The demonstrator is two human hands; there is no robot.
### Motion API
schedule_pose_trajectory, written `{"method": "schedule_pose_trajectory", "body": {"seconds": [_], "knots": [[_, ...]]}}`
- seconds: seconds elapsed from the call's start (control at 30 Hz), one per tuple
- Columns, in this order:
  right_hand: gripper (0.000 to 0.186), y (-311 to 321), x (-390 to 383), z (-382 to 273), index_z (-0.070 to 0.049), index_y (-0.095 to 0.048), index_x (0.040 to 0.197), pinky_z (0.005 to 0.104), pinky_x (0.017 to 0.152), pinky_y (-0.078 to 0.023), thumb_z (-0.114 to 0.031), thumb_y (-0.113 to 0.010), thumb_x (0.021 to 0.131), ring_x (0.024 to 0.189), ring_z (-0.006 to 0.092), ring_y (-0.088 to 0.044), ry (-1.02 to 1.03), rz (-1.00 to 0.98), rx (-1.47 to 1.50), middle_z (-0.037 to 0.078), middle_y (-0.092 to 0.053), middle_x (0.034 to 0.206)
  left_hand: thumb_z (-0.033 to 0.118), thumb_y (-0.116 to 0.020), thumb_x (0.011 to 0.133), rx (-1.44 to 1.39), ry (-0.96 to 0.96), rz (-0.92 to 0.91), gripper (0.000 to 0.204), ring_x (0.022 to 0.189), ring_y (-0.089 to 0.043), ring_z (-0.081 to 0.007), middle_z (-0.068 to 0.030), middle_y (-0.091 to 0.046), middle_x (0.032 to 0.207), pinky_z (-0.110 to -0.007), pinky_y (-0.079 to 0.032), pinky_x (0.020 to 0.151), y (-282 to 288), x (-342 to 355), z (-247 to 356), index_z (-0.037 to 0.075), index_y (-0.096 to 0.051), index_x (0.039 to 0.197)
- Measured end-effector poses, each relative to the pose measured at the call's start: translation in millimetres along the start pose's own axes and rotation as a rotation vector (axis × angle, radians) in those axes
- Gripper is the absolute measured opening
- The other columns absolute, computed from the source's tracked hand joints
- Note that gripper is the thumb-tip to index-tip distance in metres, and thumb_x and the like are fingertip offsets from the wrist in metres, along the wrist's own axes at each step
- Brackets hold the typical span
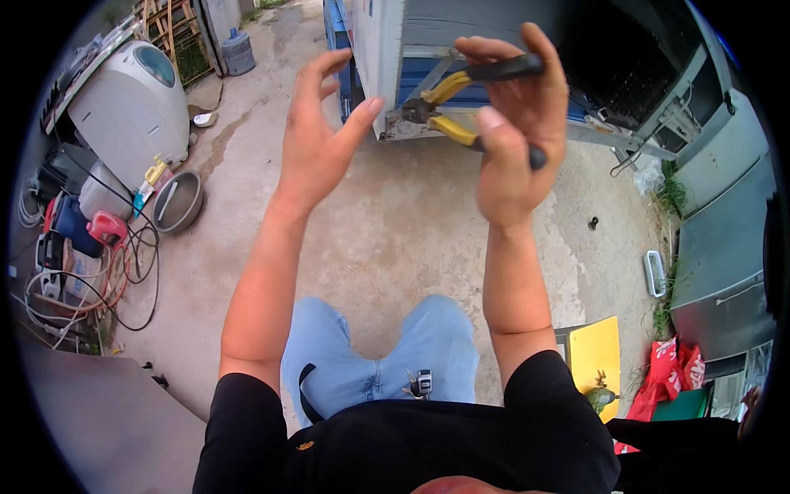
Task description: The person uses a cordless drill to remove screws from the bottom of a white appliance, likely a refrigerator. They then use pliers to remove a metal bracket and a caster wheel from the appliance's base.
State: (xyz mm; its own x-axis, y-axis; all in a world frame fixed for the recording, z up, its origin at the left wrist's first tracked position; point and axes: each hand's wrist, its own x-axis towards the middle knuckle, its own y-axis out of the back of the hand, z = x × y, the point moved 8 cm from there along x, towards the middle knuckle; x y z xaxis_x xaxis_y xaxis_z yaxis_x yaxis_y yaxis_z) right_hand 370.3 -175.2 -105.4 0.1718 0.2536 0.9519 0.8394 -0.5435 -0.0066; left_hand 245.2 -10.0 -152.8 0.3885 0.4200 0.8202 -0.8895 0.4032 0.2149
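My right hand (527, 140) is raised in front of me, its fingers and thumb around a pair of pliers (448, 87) with yellow and black handles. The handles are spread apart, and the dark metal jaws point left toward my other hand. My left hand (321, 136) is held up at about the same height, holding nothing, its fingers curved and the thumb apart from them. Just beyond both hands stands the corner of a white-framed metal cabinet (380, 66), with a blue strip and a dark opening on its right side.
On the left are a white washing machine (136, 111), a dark basin (178, 202), a red jug (107, 227) and tangled hoses. A blue water bottle (238, 53) stands farther back. To the right are a white tray (654, 273), a yellow panel (594, 350) and red bags (665, 375).
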Motion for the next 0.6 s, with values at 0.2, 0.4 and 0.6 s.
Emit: {"method": "schedule_pose_trajectory", "body": {"seconds": [0.2,0.4,0.6], "knots": [[0.058,85,-4,-55,0.006,-0.045,0.146,0.0375,0.095,-0.053,-0.003,-0.053,0.089,0.094,0.0213,-0.065,-0.056,0.216,0.245,0.015,-0.067,0.104,0.013,-0.083,0.086,0.169,0.246,-0.214,0.077,0.136,-0.055,-0.0301,-0.0176,-0.054,0.147,-0.045,-0.049,0.110,-44,-35,-50,0.001,-0.041,0.150],[0.035,108,-113,-25,-0.006,-0.062,0.134,0.0234,0.067,-0.042,-0.010,-0.062,0.100,0.077,0.0065,-0.050,-0.685,-0.043,-0.264,-0.002,-0.055,0.085,0.008,-0.081,0.087,0.177,0.234,-0.164,0.068,0.125,-0.063,-0.0293,-0.0168,-0.061,0.138,-0.042,-0.055,0.102,-43,-31,-55,-0.001,-0.047,0.145],[0.029,179,-328,6,-0.003,-0.063,0.125,0.0343,0.071,-0.049,-0.009,-0.064,0.097,0.074,0.0210,-0.057,-1.136,-0.086,-0.676,0.009,-0.061,0.083,0.008,-0.080,0.087,0.036,0.274,-0.031,0.063,0.123,-0.064,-0.0308,-0.0187,-0.065,0.135,-0.042,-0.055,0.101,-43,-42,-65,-0.001,-0.053,0.143]]}}
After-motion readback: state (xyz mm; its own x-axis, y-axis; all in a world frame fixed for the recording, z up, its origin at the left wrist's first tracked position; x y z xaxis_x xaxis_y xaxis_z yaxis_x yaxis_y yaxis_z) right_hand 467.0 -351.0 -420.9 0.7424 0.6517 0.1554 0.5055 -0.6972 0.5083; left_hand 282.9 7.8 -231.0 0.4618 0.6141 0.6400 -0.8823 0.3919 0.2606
